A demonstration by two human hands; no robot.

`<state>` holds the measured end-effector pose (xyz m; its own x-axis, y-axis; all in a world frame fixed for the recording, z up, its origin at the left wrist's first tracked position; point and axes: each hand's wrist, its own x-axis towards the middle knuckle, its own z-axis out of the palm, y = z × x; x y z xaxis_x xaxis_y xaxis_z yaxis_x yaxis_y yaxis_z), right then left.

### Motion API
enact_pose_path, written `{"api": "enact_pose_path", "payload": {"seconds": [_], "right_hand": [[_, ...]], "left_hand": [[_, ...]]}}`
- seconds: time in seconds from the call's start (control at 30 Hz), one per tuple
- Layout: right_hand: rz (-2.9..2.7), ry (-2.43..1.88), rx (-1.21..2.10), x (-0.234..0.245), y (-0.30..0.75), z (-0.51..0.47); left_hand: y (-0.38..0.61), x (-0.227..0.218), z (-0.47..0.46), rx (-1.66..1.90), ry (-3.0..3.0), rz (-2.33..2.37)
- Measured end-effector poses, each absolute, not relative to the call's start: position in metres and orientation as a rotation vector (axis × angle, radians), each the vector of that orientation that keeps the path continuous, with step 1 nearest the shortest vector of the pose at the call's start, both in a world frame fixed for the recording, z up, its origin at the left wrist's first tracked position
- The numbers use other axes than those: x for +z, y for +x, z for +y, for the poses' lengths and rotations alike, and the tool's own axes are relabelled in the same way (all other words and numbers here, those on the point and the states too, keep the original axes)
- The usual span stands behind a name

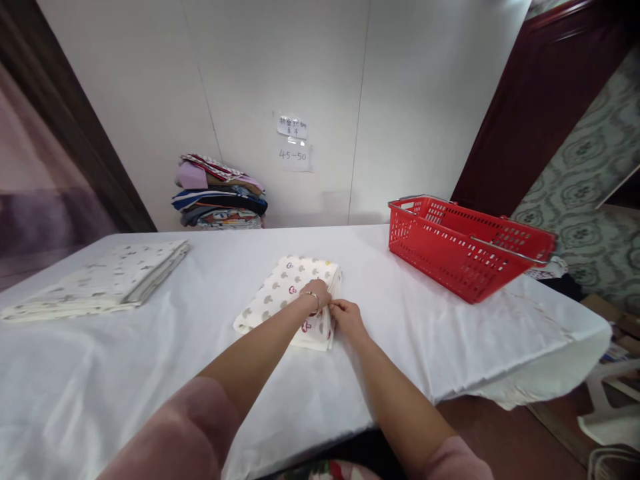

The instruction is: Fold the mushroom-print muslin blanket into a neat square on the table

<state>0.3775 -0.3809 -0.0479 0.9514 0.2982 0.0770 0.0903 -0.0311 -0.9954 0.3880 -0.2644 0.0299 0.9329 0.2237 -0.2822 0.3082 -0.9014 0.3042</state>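
A folded white cloth (280, 287) printed with small grey, red and blue mushroom-like shapes lies on the table in front of me. My left hand (317, 293), with a bracelet at its wrist, reaches over the cloth, its fingers curled at the right edge. My right hand (347, 318) comes from the right and pinches that same layered edge between thumb and fingers. The two hands almost meet there, and the left fingertips are partly hidden. Further left rests another folded cloth (107, 277), pale with a darker print, touched by neither hand.
A red shopping basket (450, 247) with metal handles stands at the right on the white tablecloth (200, 373). A stack of folded fabrics (220, 193) is against the wall behind the table. Paper signs (295, 155) hang on the wall. A white chair (607, 400) is at lower right.
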Motion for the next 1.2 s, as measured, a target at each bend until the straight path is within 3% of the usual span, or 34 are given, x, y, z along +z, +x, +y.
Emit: {"api": "enact_pose_path", "payload": {"seconds": [0.57,0.83,1.2], "right_hand": [[-0.163,-1.575,0.214,-0.043,0.379,-0.38],[-0.124,-1.377,0.532,-0.023,0.366,-0.388],[-0.068,-1.2,0.689,-0.015,0.363,-0.394]], "left_hand": [[0.382,0.028,-0.261,-0.212,2.912,0.258],[0.383,0.035,-0.26,-0.267,2.944,0.232],[0.382,0.037,-0.258,-0.292,2.953,0.207]]}}
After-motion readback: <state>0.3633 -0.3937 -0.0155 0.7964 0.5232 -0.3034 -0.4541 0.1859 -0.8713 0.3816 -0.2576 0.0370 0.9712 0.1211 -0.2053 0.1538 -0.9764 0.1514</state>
